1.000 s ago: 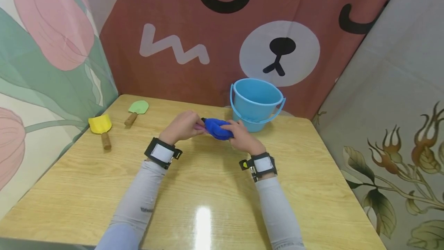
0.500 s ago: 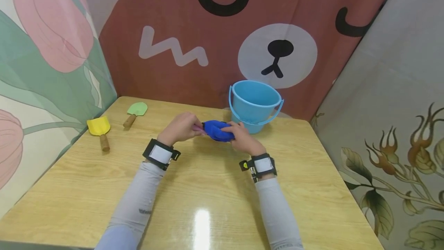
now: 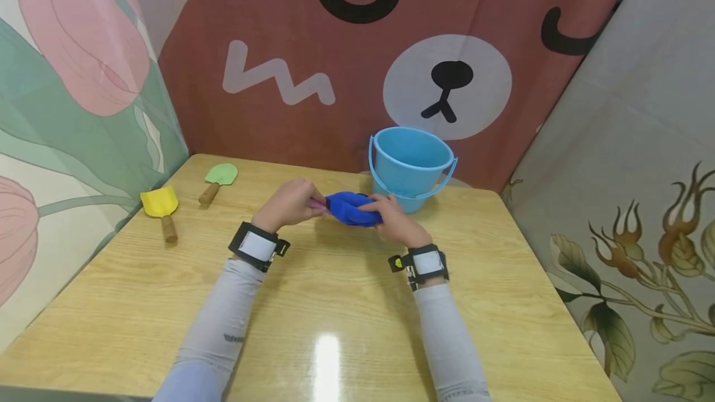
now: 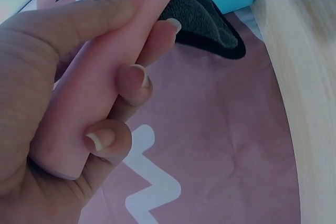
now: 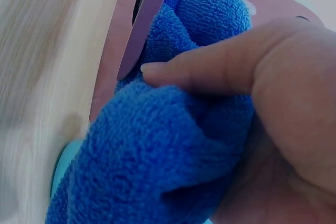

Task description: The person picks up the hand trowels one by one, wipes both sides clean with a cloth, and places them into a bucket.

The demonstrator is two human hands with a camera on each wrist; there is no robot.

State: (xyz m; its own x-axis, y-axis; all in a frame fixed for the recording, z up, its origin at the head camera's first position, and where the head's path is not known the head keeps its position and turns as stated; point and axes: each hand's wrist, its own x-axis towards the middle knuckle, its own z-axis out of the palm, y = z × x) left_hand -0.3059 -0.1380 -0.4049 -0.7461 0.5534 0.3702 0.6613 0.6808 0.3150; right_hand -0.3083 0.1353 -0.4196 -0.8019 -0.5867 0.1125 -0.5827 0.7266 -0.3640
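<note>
Over the table's middle, my left hand (image 3: 290,205) holds the pink handle (image 4: 102,80) of a tool, fingers curled round it. A flat purple blade (image 5: 146,27) shows in the right wrist view, its other parts hidden by a blue terry cloth (image 3: 352,208). My right hand (image 3: 395,222) grips this bunched cloth round the blade, thumb on top. Seen from the left wrist, a dark grey, black-edged flap (image 4: 202,22) hangs beside the tool's neck. Just behind my right hand stands a light blue bucket (image 3: 410,175), its handle hanging down in front.
At the table's left lie a yellow toy shovel (image 3: 159,202) and a green toy shovel (image 3: 221,174), each with a wooden handle. A brown bear curtain (image 3: 279,129) rises behind the wooden table (image 3: 313,303). Floral cloths hang at both sides.
The right hand has shifted slightly rightward with the cloth. The left hand keeps its hold on the pink handle, and the shovels and bucket stay in place.
</note>
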